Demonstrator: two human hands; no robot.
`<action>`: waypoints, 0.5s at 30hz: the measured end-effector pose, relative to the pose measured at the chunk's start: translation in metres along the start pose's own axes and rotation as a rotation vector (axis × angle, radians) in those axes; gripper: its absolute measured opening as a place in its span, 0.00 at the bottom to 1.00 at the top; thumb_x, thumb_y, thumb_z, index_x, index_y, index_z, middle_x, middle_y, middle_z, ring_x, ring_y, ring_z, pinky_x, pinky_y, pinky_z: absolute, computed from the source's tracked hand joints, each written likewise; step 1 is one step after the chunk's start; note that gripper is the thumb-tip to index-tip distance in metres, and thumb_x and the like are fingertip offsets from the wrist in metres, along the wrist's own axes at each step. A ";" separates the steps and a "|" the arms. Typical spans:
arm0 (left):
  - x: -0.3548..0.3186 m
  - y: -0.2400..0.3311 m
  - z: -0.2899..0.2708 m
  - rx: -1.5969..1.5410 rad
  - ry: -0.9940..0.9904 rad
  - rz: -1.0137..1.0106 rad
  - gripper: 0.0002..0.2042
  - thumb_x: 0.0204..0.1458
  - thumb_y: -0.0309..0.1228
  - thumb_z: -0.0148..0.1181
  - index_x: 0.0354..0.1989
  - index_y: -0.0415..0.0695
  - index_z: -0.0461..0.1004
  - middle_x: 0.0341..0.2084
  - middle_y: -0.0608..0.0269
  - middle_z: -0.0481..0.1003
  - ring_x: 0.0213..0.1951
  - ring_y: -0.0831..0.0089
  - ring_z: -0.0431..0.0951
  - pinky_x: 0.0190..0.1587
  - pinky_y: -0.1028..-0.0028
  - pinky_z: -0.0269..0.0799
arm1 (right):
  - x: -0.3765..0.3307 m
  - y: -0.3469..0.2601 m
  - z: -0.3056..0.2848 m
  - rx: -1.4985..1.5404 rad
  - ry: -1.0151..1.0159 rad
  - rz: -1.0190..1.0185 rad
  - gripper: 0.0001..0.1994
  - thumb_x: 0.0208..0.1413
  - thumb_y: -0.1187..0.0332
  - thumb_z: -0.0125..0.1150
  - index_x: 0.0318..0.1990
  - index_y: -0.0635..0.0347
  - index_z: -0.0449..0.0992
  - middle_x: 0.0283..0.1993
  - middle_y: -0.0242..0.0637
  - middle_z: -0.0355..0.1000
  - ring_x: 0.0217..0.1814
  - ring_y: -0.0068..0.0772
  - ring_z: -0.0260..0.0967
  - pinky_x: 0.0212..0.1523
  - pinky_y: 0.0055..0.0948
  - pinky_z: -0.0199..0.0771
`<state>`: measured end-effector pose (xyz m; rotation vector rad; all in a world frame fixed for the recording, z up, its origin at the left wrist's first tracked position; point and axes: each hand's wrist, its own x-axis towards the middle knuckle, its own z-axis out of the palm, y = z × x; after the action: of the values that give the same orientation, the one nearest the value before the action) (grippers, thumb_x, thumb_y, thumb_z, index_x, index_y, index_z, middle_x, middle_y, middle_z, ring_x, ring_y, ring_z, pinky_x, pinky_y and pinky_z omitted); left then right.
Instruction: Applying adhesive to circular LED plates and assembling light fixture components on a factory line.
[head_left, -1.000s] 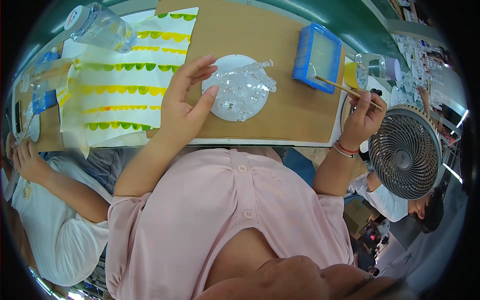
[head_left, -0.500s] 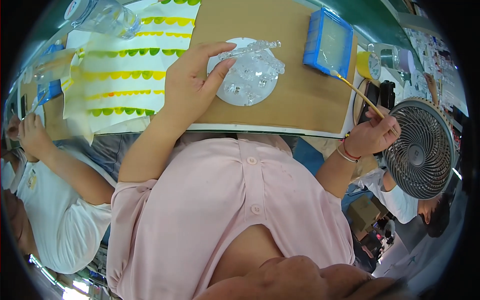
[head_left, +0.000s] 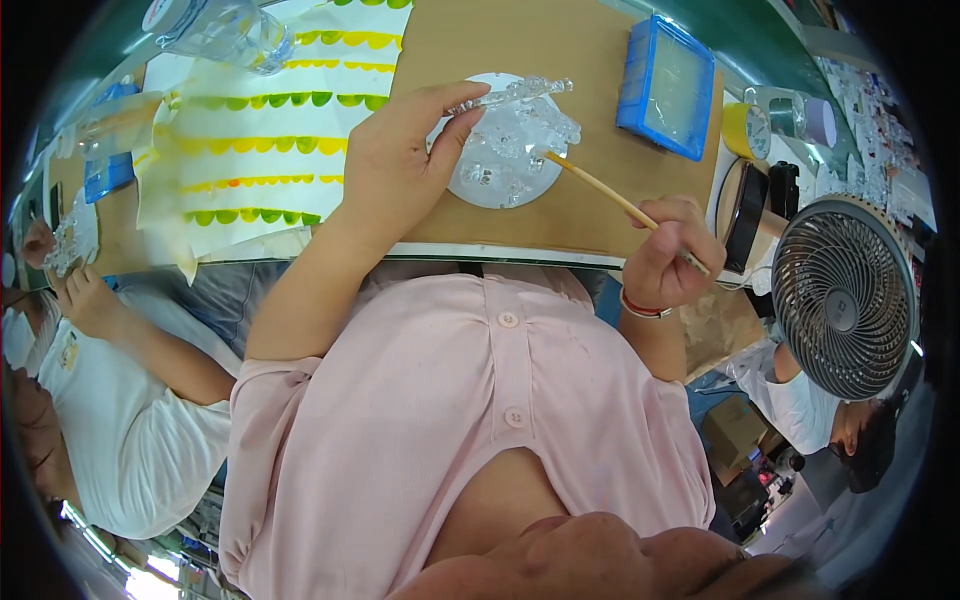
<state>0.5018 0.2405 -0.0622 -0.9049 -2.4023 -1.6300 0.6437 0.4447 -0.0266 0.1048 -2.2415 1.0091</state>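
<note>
My left hand (head_left: pixel 400 150) pinches a clear, knobbly strip-like piece (head_left: pixel 535 90) between thumb and forefinger. The piece lies across the far part of a white round disc (head_left: pixel 515 195), which carries several small clear bits. My right hand (head_left: pixel 675 250) is closed around the thin wooden handle of a paintbrush (head_left: pixel 610 192). The brush slants up to the left, its tip over the right part of the disc. Whether the tip touches anything there cannot be made out.
A blue tray (head_left: pixel 640 110) with pale contents stands right of the disc. Sheets with yellow and green scallops (head_left: pixel 260 145) lie left, beside a clear jar (head_left: pixel 235 40). Right are a yellow roll (head_left: pixel 745 130) and a fan (head_left: pixel 840 300). A co-worker's hand (head_left: pixel 90 300) is at left.
My right hand has carried the paintbrush left, from the edge of the blue tray to over the disc. My left hand still pinches the clear piece in much the same place.
</note>
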 end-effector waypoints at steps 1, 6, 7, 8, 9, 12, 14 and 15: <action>0.000 -0.001 0.000 -0.022 0.001 0.008 0.09 0.50 0.24 0.62 0.40 0.45 0.78 0.33 0.60 0.79 0.30 0.66 0.79 0.31 0.74 0.74 | 0.001 -0.001 0.002 -0.014 -0.022 0.025 0.14 0.62 0.65 0.52 0.27 0.66 0.66 0.23 0.44 0.72 0.22 0.30 0.65 0.25 0.26 0.62; 0.000 -0.003 0.002 -0.024 0.008 0.044 0.10 0.50 0.24 0.62 0.41 0.45 0.78 0.33 0.60 0.79 0.30 0.65 0.79 0.31 0.73 0.73 | 0.000 0.007 0.014 -0.014 -0.021 0.025 0.14 0.60 0.68 0.54 0.24 0.67 0.69 0.23 0.41 0.72 0.23 0.30 0.65 0.24 0.25 0.61; 0.000 -0.003 0.002 -0.010 0.015 0.055 0.10 0.49 0.24 0.62 0.40 0.45 0.78 0.32 0.60 0.79 0.29 0.65 0.78 0.30 0.73 0.73 | 0.001 0.010 0.017 -0.023 -0.034 -0.012 0.13 0.60 0.68 0.54 0.25 0.67 0.69 0.24 0.41 0.72 0.23 0.30 0.64 0.24 0.25 0.61; 0.000 -0.003 0.002 0.006 0.023 0.066 0.10 0.49 0.23 0.62 0.40 0.46 0.78 0.32 0.61 0.79 0.29 0.64 0.78 0.30 0.73 0.73 | 0.002 0.011 0.021 -0.030 -0.047 -0.049 0.12 0.60 0.69 0.53 0.25 0.67 0.69 0.24 0.41 0.72 0.22 0.31 0.64 0.24 0.25 0.60; 0.000 -0.004 0.003 0.005 0.022 0.063 0.10 0.49 0.23 0.62 0.40 0.46 0.78 0.32 0.61 0.79 0.29 0.64 0.78 0.30 0.73 0.73 | 0.002 0.009 0.022 -0.030 -0.049 -0.047 0.12 0.60 0.69 0.53 0.25 0.67 0.69 0.24 0.41 0.72 0.22 0.31 0.64 0.24 0.25 0.60; 0.001 -0.006 0.004 0.032 0.045 0.114 0.09 0.48 0.23 0.63 0.39 0.46 0.77 0.31 0.61 0.79 0.28 0.65 0.78 0.28 0.73 0.72 | 0.002 0.006 0.024 -0.012 -0.084 0.003 0.11 0.60 0.70 0.52 0.26 0.66 0.67 0.24 0.41 0.72 0.21 0.31 0.62 0.24 0.26 0.60; 0.001 -0.007 0.004 0.085 0.061 0.168 0.09 0.48 0.24 0.63 0.38 0.47 0.77 0.29 0.63 0.78 0.26 0.66 0.77 0.27 0.73 0.71 | 0.005 0.006 0.022 0.003 -0.154 -0.045 0.07 0.53 0.79 0.58 0.33 0.60 0.66 0.24 0.38 0.71 0.20 0.36 0.64 0.24 0.31 0.62; 0.001 -0.007 0.004 0.083 0.060 0.165 0.09 0.48 0.24 0.63 0.38 0.47 0.77 0.29 0.63 0.78 0.26 0.66 0.77 0.27 0.73 0.71 | 0.007 0.007 0.023 0.002 -0.156 -0.042 0.07 0.53 0.79 0.58 0.33 0.60 0.66 0.24 0.38 0.71 0.20 0.36 0.64 0.24 0.31 0.62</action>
<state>0.4982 0.2426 -0.0697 -0.9954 -2.2705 -1.4676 0.6233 0.4345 -0.0376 0.2385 -2.3686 1.0109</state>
